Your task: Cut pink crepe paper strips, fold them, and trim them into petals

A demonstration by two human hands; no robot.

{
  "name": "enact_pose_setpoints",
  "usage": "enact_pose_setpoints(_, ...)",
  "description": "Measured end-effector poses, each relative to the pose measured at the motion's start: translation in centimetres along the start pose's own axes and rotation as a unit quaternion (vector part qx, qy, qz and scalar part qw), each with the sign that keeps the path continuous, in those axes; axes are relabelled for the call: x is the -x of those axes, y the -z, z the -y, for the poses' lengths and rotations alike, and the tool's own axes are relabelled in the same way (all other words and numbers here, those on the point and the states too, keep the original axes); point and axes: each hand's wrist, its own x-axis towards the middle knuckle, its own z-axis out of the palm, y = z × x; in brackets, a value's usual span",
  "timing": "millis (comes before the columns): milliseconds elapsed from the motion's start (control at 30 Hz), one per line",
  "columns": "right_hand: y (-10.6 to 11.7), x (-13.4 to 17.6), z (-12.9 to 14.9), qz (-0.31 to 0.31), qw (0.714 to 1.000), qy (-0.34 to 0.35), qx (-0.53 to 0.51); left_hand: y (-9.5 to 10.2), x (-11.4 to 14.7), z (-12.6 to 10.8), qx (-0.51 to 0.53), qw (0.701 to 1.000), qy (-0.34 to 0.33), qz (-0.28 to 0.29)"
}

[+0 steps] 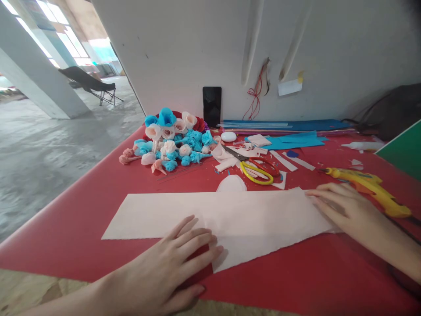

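Observation:
A long pale pink sheet of crepe paper lies across the red tabletop, its right part slanting down to a corner near the front. My left hand rests on the paper's near edge at the middle, fingers spread and holding nothing. At the right end, my right hand has its fingertips drawn together on the far corner of the sheet. Just beyond the paper are scissors with yellow and red handles, lying on pale scraps. Part of a rounded pale paper piece shows behind the sheet's far edge.
Blue, pink and white paper flowers are heaped at the back left. A phone leans on the white panel. Blue paper lies at the back. A yellow glue gun sits beside my right hand, and a green board stands far right.

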Motion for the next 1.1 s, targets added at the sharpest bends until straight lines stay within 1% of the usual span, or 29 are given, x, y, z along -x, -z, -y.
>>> enact_pose_setpoints(133, -0.4, 0.3, -0.2, 0.001, 0.999, 0.043, -0.014, 0.2, -0.2, -0.2, -0.002, 1.000, 0.000, 0.010)
enact_pose_setpoints(267, -0.6, 0.7, 0.2, 0.010, 0.998, 0.049, -0.032, 0.0, 0.1, 0.2, -0.010, 1.000, -0.004, -0.008)
enact_pose_setpoints(367, -0.5, 0.9, 1.4, 0.028, 0.996, 0.055, -0.060, -0.1, 0.4, 0.6, -0.024, 0.999, -0.015, -0.027)
enact_pose_setpoints(467, -0.6, 1.0, 3.1, 0.071, 0.993, 0.052, -0.084, 0.5, -0.2, 0.5, -0.035, 0.998, -0.031, -0.035)
enact_pose_setpoints(567, -0.7, 1.0, 4.7, 0.107, 0.987, 0.064, -0.104, 1.1, -2.5, 0.2, -0.033, 0.997, -0.051, -0.057)
enact_pose_setpoints(600, -0.7, 1.0, 5.1, 0.114, 0.985, 0.070, -0.110, 1.2, -3.7, 0.1, -0.026, 0.997, -0.066, -0.044)
enact_pose_setpoints(633, -0.7, 1.0, 5.5, 0.117, 0.984, 0.074, -0.116, 1.2, -5.0, 0.2, -0.021, 0.996, -0.079, -0.043)
enact_pose_setpoints(700, -0.7, 1.1, 5.9, 0.119, 0.982, 0.076, -0.129, 0.9, -7.8, 0.5, -0.023, 0.994, -0.103, -0.036)
enact_pose_setpoints(767, -0.7, 1.2, 6.1, 0.119, 0.981, 0.070, -0.139, 0.2, -10.5, 0.9, -0.031, 0.992, -0.114, -0.044)
enact_pose_setpoints(800, -0.8, 1.3, 6.1, 0.122, 0.980, 0.068, -0.143, -0.2, -11.6, 1.1, -0.035, 0.992, -0.117, -0.036)
enact_pose_setpoints(900, -1.0, 1.3, 6.0, 0.132, 0.978, 0.068, -0.146, -1.2, -13.9, 1.4, -0.022, 0.994, -0.105, -0.033)
enact_pose_setpoints(967, -0.9, 1.2, 5.8, 0.116, 0.979, 0.080, -0.146, -1.6, -14.4, 1.3, -0.012, 0.994, -0.095, -0.047)
enact_pose_setpoints(1000, -0.6, 1.1, 5.6, 0.092, 0.981, 0.084, -0.148, -1.7, -14.5, 1.3, -0.008, 0.994, -0.092, -0.052)
enact_pose_setpoints(1067, 0.4, 1.1, 5.2, 0.005, 0.986, 0.076, -0.151, -2.0, -14.5, 1.2, -0.003, 0.994, -0.092, -0.051)
enact_pose_setpoints(1100, 1.1, 1.1, 4.9, -0.048, 0.986, 0.055, -0.152, -2.1, -14.5, 1.3, -0.004, 0.994, -0.097, -0.047)
